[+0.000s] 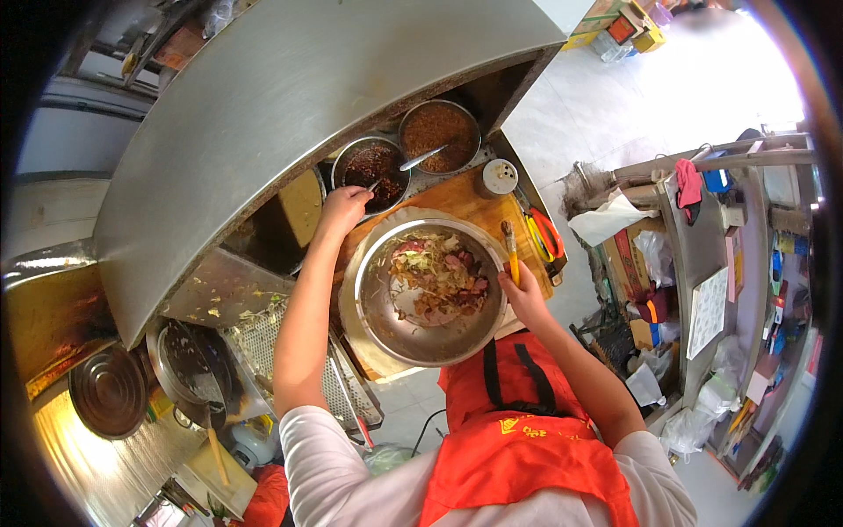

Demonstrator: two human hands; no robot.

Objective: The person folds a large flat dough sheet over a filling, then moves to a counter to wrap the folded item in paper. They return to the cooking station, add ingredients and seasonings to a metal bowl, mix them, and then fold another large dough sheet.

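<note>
My left hand point(346, 207) pinches the handle of a metal spoon point(374, 186) that dips into a steel bowl of dark chili sauce point(370, 161). In my right hand point(525, 293) is a basting brush point(512, 253) with a yellow handle, its dark bristles pointing up, beside the rim of a large steel mixing bowl point(369, 323). Shredded vegetables and pieces of meat point(441, 277) lie in that bowl, which rests over a pale round sheet on a wooden board point(454, 197). A second bowl holds reddish-brown seasoning point(438, 132), with a metal spoon point(425, 158) lying across its edge.
A shaker with a holed lid point(500, 176) and red-and-yellow scissors point(545, 236) are at the board's right. The steel hood point(296, 79) overhangs the bowls. At left are a perforated metal tray point(263, 336) and a pot point(188, 369); cluttered shelves point(711, 263) stand at right.
</note>
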